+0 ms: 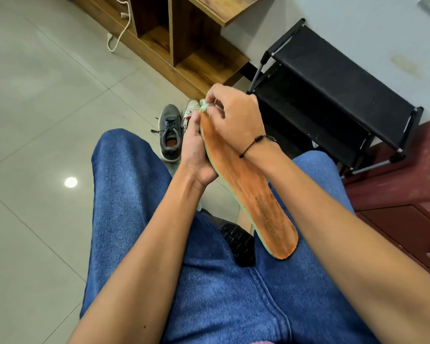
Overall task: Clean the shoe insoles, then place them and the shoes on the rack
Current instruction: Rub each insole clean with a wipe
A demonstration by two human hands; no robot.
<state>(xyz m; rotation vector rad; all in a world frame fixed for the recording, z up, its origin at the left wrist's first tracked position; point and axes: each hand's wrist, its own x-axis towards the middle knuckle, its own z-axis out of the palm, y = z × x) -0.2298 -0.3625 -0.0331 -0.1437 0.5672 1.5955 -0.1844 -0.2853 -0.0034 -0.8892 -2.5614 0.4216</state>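
the left hand point(196, 155) is gripping the orange insole point(248, 189) along its left edge, fingers curled round it, holding it above the lap. the right hand point(233, 115) is pinching a small pale green wad point(204, 105) at the insole's toe end. a grey shoe point(169, 135) and a white shoe point(189, 112) are sitting on the floor point(47, 95) near the black rack point(333, 95).

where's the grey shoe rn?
In the head view the grey shoe stands on the tiled floor, upper centre, just left of the left hand, beside a white shoe and left of the black rack.
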